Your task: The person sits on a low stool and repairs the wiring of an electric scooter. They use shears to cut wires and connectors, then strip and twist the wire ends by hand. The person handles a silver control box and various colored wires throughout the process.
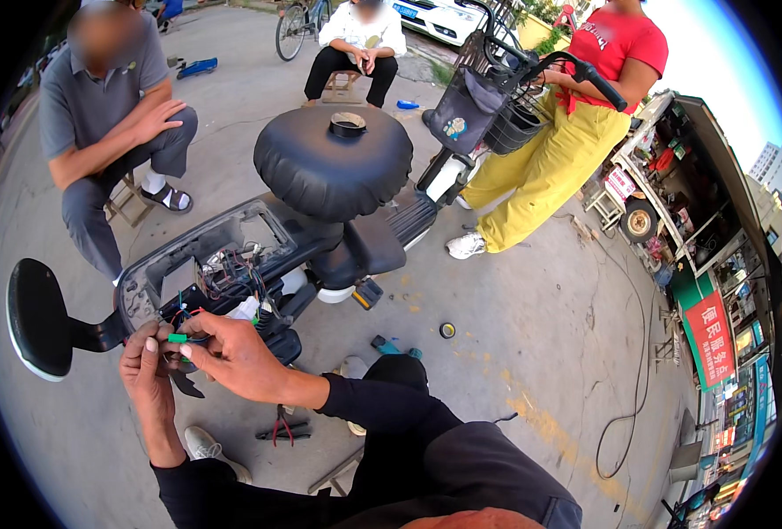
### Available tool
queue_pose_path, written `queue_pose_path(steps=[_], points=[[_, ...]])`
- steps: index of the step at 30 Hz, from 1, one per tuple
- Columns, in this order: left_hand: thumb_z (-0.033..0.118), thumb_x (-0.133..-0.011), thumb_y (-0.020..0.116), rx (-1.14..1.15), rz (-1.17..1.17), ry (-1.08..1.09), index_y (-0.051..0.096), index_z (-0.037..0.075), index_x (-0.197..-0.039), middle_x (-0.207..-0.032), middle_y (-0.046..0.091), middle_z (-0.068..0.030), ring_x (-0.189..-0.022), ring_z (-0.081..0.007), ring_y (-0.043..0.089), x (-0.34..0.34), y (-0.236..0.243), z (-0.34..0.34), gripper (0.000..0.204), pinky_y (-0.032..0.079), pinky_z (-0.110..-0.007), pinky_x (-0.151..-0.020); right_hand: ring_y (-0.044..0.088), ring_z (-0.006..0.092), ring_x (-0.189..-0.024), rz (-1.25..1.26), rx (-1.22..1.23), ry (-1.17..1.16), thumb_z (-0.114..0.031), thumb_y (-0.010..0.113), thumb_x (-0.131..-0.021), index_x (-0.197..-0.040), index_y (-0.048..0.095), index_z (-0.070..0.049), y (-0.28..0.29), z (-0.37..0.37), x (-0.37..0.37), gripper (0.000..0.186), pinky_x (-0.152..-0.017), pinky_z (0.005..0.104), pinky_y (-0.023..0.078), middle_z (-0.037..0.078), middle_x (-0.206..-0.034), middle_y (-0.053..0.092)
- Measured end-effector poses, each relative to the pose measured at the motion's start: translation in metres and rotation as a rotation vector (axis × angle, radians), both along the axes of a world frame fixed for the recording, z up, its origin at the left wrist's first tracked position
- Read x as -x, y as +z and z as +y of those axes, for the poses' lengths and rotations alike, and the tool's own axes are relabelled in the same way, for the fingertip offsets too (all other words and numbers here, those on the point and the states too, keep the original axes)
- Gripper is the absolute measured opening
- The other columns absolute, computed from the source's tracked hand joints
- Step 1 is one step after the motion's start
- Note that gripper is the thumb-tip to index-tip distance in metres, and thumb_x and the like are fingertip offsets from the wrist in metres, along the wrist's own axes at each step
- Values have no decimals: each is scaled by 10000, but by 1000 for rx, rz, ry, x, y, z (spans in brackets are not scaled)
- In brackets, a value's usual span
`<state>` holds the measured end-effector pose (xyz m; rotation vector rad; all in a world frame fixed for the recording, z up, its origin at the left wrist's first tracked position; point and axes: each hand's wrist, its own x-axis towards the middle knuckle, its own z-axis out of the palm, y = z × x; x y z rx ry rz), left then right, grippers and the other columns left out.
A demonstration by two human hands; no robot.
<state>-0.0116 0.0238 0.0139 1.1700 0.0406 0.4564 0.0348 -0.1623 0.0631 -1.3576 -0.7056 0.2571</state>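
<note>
My left hand is closed, its fingertips pinched at the left end of a small green wire connector. From the other side my right hand pinches at the connector's right end, thumb below and index finger above. Both hands are close together over the rear edge of an opened electric scooter. A tangle of thin coloured wires lies in its open bay, inside the dark frame. A white plug shows just above my right hand. Exactly how the wires sit between my fingertips is too small to tell.
Pliers lie on the ground below my hands. A teal power tool and a black tape roll are farther right. A round black-covered seat rises from the scooter. Two people sit opposite; another stands by the handlebar.
</note>
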Motion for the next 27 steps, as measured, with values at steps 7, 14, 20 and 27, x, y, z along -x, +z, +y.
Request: queue_pose_path(steps=[7, 14, 20, 27], points=[[186, -961, 676, 83, -16, -118, 602, 47, -1108, -845, 666, -44, -708, -105, 623, 1, -6, 5, 215, 481, -214, -589, 547, 37, -583, -3, 9, 3, -42, 588, -972, -1116, 545, 48, 4, -1, -2, 175, -500, 234, 407, 27, -767, 605], [183, -948, 691, 339, -52, -190, 619, 30, -1116, -890, 662, -76, -747, -129, 619, -13, -20, 12, 238, 482, -204, -580, 520, 39, -568, -74, 25, 4, -35, 591, -970, -1111, 542, 40, 2, -3, -4, 167, -495, 235, 385, 20, -728, 569], [160, -934, 698, 291, -51, -216, 622, 19, -1179, -996, 638, -86, -774, -109, 595, -15, -15, 18, 293, 524, -193, -630, 512, 30, -564, -45, 16, -4, -37, 614, -961, -1111, 548, 32, 2, -4, -4, 178, -485, 237, 378, 29, -709, 567], [167, -944, 697, 207, 38, -152, 516, 89, -1179, -963, 629, -3, -718, -40, 574, -16, -1, 8, 307, 490, -156, -568, 529, 47, -565, -128, -28, -81, -45, 636, -942, -1104, 563, 33, -12, 2, -4, 194, -492, 252, 400, 47, -713, 588]])
